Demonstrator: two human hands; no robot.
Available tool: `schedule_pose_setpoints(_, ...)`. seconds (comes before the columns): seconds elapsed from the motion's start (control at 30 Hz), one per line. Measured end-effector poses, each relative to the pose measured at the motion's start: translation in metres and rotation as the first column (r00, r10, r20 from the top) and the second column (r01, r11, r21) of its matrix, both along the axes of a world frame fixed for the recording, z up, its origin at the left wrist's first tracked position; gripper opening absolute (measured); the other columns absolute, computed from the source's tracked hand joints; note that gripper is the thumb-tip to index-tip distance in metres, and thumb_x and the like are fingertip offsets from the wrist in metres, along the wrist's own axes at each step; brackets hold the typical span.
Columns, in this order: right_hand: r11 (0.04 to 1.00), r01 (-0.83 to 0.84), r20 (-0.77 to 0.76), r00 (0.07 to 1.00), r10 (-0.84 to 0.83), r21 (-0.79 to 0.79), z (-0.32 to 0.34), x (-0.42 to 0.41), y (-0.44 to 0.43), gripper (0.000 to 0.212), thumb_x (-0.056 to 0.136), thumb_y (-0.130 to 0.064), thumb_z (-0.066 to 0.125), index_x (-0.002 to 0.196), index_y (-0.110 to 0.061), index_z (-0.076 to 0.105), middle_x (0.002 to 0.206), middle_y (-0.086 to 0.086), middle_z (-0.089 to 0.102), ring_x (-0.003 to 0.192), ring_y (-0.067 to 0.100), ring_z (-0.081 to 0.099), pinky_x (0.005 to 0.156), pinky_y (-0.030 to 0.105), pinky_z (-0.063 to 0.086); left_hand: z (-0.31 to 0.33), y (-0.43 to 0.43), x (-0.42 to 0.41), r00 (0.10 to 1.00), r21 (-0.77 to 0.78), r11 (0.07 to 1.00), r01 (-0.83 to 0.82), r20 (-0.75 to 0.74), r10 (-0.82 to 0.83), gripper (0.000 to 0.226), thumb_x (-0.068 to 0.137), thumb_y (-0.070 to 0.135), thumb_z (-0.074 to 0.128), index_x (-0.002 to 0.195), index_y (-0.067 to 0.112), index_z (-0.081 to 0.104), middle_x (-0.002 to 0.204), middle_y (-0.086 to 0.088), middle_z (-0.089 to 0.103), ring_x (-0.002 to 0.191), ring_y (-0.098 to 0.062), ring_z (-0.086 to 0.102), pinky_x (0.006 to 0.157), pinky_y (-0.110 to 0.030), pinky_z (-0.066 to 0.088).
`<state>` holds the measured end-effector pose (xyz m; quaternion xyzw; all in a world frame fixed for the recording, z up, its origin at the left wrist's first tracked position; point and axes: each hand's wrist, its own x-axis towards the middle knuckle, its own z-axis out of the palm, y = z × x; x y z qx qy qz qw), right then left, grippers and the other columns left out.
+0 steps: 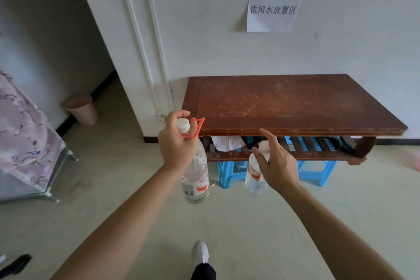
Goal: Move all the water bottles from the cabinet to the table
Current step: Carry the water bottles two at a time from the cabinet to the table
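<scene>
My left hand (173, 143) grips the neck of a large clear water bottle (196, 177) with a white cap and a red carry loop; the bottle hangs above the floor. My right hand (276, 161) pinches a smaller clear bottle (255, 177) just under its white cap, with the index finger sticking out. Both bottles hang in front of the near edge of a low brown wooden table (284, 102) that stands against the white wall. Its top is bare.
Under the table a slatted shelf (302, 150) holds cloth and dark items, and blue plastic stools (229, 173) stand below it. A pink bin (83, 110) sits by the wall at left. A fabric-covered cabinet (25, 141) stands far left. A paper sign (272, 12) hangs above.
</scene>
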<state>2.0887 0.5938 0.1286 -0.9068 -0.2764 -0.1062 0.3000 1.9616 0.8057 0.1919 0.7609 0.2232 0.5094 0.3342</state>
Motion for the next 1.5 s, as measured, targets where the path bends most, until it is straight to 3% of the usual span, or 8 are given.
schedule_pose_setpoints(0.13,1.000,0.009,-0.021,1.000,-0.009,0.002,-0.013,0.075,0.063,0.052,0.099,-0.046,0.054,0.145,-0.034,0.036,0.112,0.000,0.072,0.081,0.026,0.070,0.070,0.036,0.052,-0.024,0.068,0.086,0.998,0.025,0.998,0.060,-0.004,-0.060,0.024,0.087,0.012,0.075,0.107,0.015,0.062,0.081,0.009,0.066,0.069,-0.010,0.066,0.061,-0.031,0.056)
schedule_pose_setpoints(0.3,0.999,0.025,0.019,1.000,-0.025,-0.030,-0.002,0.170,0.140,0.049,0.098,-0.051,0.053,0.143,-0.039,0.034,0.114,-0.001,0.072,0.079,0.024,0.071,0.062,0.029,0.048,-0.013,0.152,0.190,0.995,-0.006,0.995,0.099,0.008,-0.099,0.021,0.091,0.012,0.069,0.110,0.010,0.061,0.079,-0.001,0.069,0.064,-0.016,0.066,0.056,-0.042,0.055)
schedule_pose_setpoints(0.53,0.997,0.078,0.027,0.997,-0.079,0.022,0.002,0.297,0.205,0.050,0.096,-0.052,0.056,0.141,-0.039,0.037,0.112,-0.002,0.073,0.078,0.023,0.071,0.063,0.030,0.050,-0.005,0.234,0.317,0.996,-0.029,0.996,0.085,0.012,-0.084,0.024,0.091,0.012,0.069,0.113,0.011,0.060,0.091,0.002,0.068,0.075,-0.018,0.068,0.066,-0.033,0.057)
schedule_pose_setpoints(0.73,1.000,-0.017,-0.015,1.000,0.017,0.003,-0.018,0.413,0.258,0.052,0.097,-0.050,0.057,0.143,-0.033,0.041,0.108,0.000,0.073,0.077,0.022,0.070,0.062,0.030,0.050,-0.019,0.280,0.416,0.999,-0.061,0.998,-0.035,0.012,0.036,0.025,0.090,0.012,0.071,0.113,0.012,0.060,0.085,0.037,0.055,0.072,0.017,0.057,0.061,-0.002,0.042)
schedule_pose_setpoints(1.1,0.988,-0.149,-0.165,0.974,0.155,0.050,-0.035,0.587,0.362,0.046,0.096,-0.045,0.058,0.140,-0.038,0.045,0.127,-0.004,0.066,0.101,0.024,0.069,0.077,0.034,0.050,-0.029,0.350,0.549,0.991,-0.094,0.987,-0.132,-0.021,0.130,0.031,0.090,0.025,0.071,0.115,0.014,0.058,0.102,0.008,0.066,0.088,-0.005,0.067,0.072,-0.004,0.045)
schedule_pose_setpoints(1.27,0.990,-0.114,-0.208,0.970,0.128,0.079,-0.046,0.622,0.389,0.041,0.095,-0.042,0.062,0.135,-0.037,0.051,0.120,-0.005,0.069,0.100,0.022,0.068,0.081,0.036,0.054,-0.040,0.394,0.609,0.990,-0.089,0.988,-0.126,-0.082,0.119,0.031,0.090,0.021,0.071,0.117,0.013,0.058,0.096,0.037,0.055,0.085,0.014,0.060,0.072,-0.006,0.046)
schedule_pose_setpoints(1.37,0.991,-0.111,-0.235,0.964,0.125,0.073,-0.052,0.628,0.397,0.041,0.094,-0.042,0.064,0.134,-0.037,0.053,0.120,-0.008,0.069,0.100,0.020,0.068,0.081,0.033,0.053,-0.048,0.414,0.641,0.990,-0.111,0.985,-0.134,-0.056,0.128,0.032,0.090,0.019,0.071,0.119,0.014,0.058,0.085,0.023,0.062,0.077,-0.001,0.063,0.071,-0.021,0.052)
schedule_pose_setpoints(1.5,0.996,-0.070,-0.249,0.965,0.080,0.050,-0.053,0.646,0.416,0.042,0.093,-0.046,0.065,0.133,-0.038,0.054,0.108,-0.007,0.071,0.091,0.020,0.068,0.073,0.028,0.048,-0.053,0.441,0.687,0.995,-0.114,0.989,-0.096,-0.032,0.093,0.034,0.091,0.017,0.068,0.122,0.011,0.059,0.084,0.015,0.061,0.076,-0.006,0.061,0.071,-0.017,0.048)
